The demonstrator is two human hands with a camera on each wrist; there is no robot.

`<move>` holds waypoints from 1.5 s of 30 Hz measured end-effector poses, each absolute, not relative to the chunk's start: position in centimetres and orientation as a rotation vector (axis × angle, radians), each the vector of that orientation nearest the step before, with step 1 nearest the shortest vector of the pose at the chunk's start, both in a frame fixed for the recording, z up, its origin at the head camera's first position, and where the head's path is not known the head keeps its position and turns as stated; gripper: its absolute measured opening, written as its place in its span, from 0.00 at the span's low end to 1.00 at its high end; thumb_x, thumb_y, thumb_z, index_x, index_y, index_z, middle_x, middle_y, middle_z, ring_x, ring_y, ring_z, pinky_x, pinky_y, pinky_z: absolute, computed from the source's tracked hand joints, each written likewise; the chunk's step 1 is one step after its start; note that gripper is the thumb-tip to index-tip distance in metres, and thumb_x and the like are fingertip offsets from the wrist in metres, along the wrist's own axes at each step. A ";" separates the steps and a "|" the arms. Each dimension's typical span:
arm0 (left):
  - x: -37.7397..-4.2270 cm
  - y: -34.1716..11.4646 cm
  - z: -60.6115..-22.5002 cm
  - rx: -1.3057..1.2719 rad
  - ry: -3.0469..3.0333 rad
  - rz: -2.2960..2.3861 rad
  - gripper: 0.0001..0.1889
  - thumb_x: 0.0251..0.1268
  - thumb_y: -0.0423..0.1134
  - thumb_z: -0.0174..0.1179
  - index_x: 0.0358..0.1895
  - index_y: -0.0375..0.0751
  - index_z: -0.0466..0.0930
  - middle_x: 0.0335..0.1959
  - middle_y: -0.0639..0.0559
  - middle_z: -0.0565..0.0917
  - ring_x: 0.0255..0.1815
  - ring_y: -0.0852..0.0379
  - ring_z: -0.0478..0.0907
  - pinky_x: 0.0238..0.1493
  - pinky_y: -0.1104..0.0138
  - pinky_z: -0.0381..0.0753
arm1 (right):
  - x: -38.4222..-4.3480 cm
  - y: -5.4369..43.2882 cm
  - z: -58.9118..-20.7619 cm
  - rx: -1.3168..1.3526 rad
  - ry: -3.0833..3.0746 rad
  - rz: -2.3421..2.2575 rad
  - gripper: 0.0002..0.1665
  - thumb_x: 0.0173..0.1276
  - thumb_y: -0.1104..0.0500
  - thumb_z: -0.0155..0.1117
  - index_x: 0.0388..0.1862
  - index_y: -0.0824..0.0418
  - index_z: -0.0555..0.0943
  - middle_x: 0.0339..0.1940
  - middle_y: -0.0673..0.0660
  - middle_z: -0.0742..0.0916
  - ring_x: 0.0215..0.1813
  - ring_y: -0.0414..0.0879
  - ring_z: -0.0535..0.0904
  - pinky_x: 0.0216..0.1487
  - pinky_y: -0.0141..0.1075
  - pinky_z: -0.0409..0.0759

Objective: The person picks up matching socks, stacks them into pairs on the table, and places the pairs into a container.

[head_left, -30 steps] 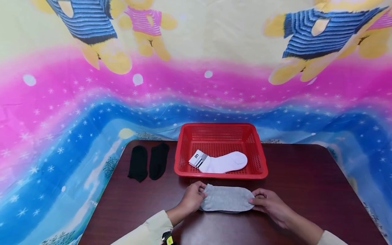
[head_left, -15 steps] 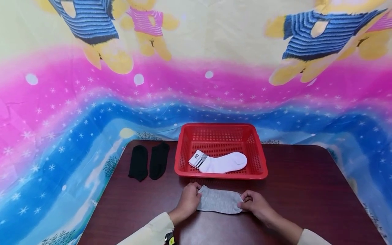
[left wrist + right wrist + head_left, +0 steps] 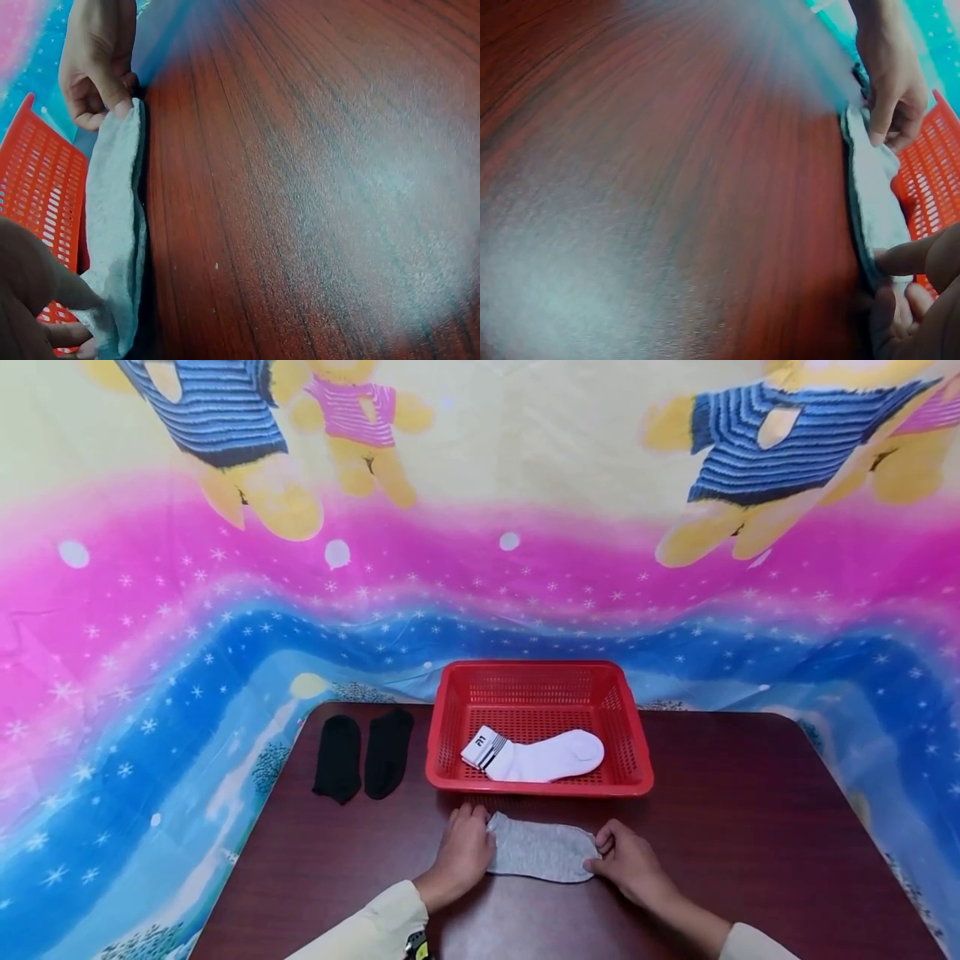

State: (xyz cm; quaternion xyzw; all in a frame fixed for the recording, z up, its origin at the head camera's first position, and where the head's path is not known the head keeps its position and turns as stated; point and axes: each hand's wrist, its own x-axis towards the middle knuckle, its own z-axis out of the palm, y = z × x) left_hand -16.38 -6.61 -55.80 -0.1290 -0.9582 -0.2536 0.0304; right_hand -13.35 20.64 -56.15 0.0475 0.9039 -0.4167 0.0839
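A grey ankle sock point(image 3: 540, 852) lies flat and sideways just in front of the red basket. Its left end is pinched by my left hand point(image 3: 461, 852), the right end by my right hand point(image 3: 633, 864). In the left wrist view the sock point(image 3: 112, 202) shows two layers along its near edge, with my left thumb point(image 3: 75, 292) pressed on top. The right wrist view has my right thumb point(image 3: 907, 257) on the cloth and the fingers curled beneath the edge.
Behind the grey sock stands a red perforated basket point(image 3: 540, 789) with a white striped-cuff sock point(image 3: 551, 757) in it. Two black socks point(image 3: 339, 760) lie side by side left of the basket on the dark wood table point(image 3: 750, 827). A printed cloth point(image 3: 480, 577) hangs behind.
Both hands have kept hold of the grey sock. A second ago it reached further right; its right end and the right hand have since come left, then stayed nearly still.
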 end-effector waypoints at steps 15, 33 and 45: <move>-16.3 -6.7 -55.6 -0.395 -3.021 -0.837 0.13 0.51 0.27 0.71 0.33 0.37 0.73 0.29 0.48 0.74 0.35 0.49 0.74 0.43 0.58 0.75 | -14.3 20.0 -56.6 0.053 2.744 -1.129 0.23 0.56 0.59 0.80 0.46 0.61 0.79 0.33 0.51 0.79 0.33 0.40 0.70 0.36 0.33 0.70; -16.2 -8.0 -50.9 -0.099 -2.910 -1.960 0.05 0.56 0.21 0.65 0.36 0.25 0.81 0.27 0.49 0.81 0.28 0.61 0.75 0.31 0.69 0.76 | -14.5 22.5 -52.9 -0.011 2.168 -1.692 0.20 0.70 0.57 0.69 0.49 0.72 0.78 0.40 0.57 0.87 0.38 0.39 0.82 0.42 0.33 0.80; -17.1 -9.2 -45.7 -0.068 -2.681 -2.433 0.13 0.69 0.29 0.63 0.52 0.24 0.80 0.39 0.44 0.90 0.34 0.63 0.84 0.39 0.68 0.84 | -16.0 24.8 -47.2 -0.070 1.776 -1.904 0.13 0.77 0.60 0.61 0.55 0.64 0.75 0.45 0.49 0.86 0.46 0.40 0.85 0.53 0.38 0.85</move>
